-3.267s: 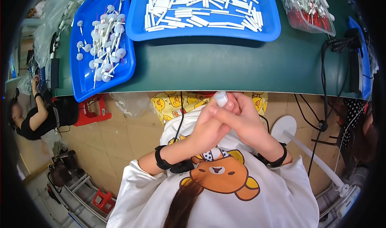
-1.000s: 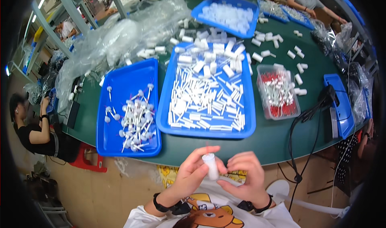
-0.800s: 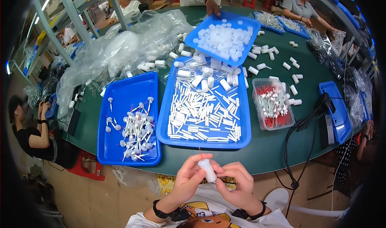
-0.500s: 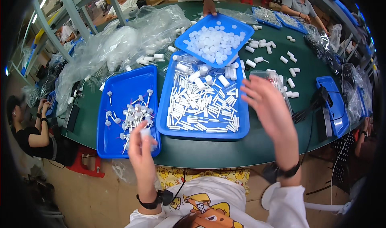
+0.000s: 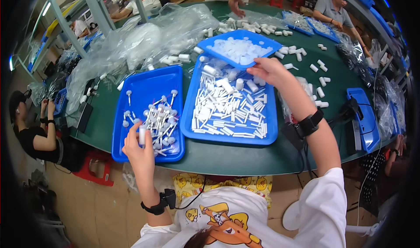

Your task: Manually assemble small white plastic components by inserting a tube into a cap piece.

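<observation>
My left hand (image 5: 139,146) is closed round a white plastic cylinder (image 5: 142,135), held upright at the near edge of the left blue tray (image 5: 131,84). In that tray lie several assembled pieces (image 5: 159,121) with thin white stems and pale round heads. My right hand (image 5: 272,71) reaches forward, its thumb and fingers closed at the near right rim of a smaller blue tray (image 5: 210,47). White translucent discs (image 5: 238,50) are heaped inside it. This tray rests over the far end of the middle blue tray (image 5: 189,117), which holds short white tubes (image 5: 227,110) and larger white cylinders (image 5: 225,86).
Clear plastic bags (image 5: 144,40) cover the far left of the green table (image 5: 227,157). Loose white cylinders (image 5: 320,92) lie scattered right and behind. Another blue tray (image 5: 365,117) stands at the right edge. Across the table is a co-worker's hand (image 5: 236,5); more people sit around.
The co-worker's hand has let go of the disc tray and drawn back. My right hand has moved forward to the tray's rim. My left hand has shifted slightly left, still holding the cylinder.
</observation>
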Demonstrator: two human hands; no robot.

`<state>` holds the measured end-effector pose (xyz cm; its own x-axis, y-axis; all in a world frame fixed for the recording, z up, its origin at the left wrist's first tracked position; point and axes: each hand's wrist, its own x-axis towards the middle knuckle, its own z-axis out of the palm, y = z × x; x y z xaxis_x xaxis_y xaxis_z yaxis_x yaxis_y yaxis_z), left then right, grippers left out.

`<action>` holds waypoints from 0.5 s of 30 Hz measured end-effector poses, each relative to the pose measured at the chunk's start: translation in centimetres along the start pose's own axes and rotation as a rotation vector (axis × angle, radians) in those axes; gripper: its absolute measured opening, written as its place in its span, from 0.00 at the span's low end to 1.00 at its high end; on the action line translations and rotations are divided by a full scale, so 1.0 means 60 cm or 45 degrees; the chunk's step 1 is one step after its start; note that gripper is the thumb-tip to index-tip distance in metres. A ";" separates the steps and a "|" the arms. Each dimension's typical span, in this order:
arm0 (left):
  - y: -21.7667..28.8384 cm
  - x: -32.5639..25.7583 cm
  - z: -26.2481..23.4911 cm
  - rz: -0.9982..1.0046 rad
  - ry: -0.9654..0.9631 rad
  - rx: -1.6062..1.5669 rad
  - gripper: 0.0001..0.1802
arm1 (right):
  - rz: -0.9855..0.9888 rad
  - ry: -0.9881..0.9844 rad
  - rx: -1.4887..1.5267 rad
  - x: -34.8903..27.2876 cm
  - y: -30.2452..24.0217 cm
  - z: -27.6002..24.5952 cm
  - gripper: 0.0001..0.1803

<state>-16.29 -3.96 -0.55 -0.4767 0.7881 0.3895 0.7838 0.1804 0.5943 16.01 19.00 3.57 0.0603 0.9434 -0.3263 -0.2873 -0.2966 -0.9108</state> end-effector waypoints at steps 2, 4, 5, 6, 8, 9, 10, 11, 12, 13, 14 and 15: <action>-0.008 0.003 -0.010 0.011 0.024 -0.065 0.16 | 0.002 0.005 0.030 -0.018 -0.001 0.010 0.14; -0.015 0.003 -0.016 -0.004 0.070 -0.137 0.16 | -0.010 -0.088 0.013 -0.035 0.017 0.013 0.14; -0.028 0.004 -0.015 0.035 0.140 -0.069 0.16 | -0.008 -0.089 0.007 -0.049 0.023 0.016 0.14; -0.038 0.003 -0.018 0.016 0.162 -0.059 0.16 | -0.007 -0.099 0.000 -0.061 0.028 0.023 0.14; -0.051 0.006 -0.022 -0.006 0.206 -0.060 0.16 | 0.026 -0.134 -0.008 -0.074 0.035 0.019 0.14; -0.060 0.007 -0.024 -0.033 0.204 -0.044 0.16 | 0.048 -0.152 -0.010 -0.080 0.041 0.016 0.14; -0.064 0.010 -0.026 -0.069 0.180 -0.078 0.16 | 0.060 -0.170 -0.001 -0.088 0.041 0.013 0.14; -0.067 0.013 -0.027 -0.105 0.156 -0.113 0.17 | 0.072 -0.186 0.008 -0.096 0.041 0.011 0.14; -0.070 0.016 -0.030 -0.139 0.139 -0.146 0.17 | 0.081 -0.207 0.021 -0.097 0.042 0.009 0.14; -0.072 0.019 -0.034 -0.172 0.094 -0.125 0.18 | 0.067 -0.244 0.036 -0.092 0.046 0.005 0.15; -0.080 0.019 -0.035 -0.147 0.094 -0.080 0.18 | 0.107 -0.255 0.045 -0.094 0.046 0.005 0.15; -0.088 0.022 -0.032 -0.118 0.093 -0.043 0.18 | 0.138 -0.260 0.052 -0.102 0.038 0.005 0.15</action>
<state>-21.83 -5.01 -1.85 -0.5750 0.7236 0.3817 0.7219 0.2292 0.6530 14.68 12.61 3.54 -0.1670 0.9179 -0.3600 -0.3201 -0.3958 -0.8608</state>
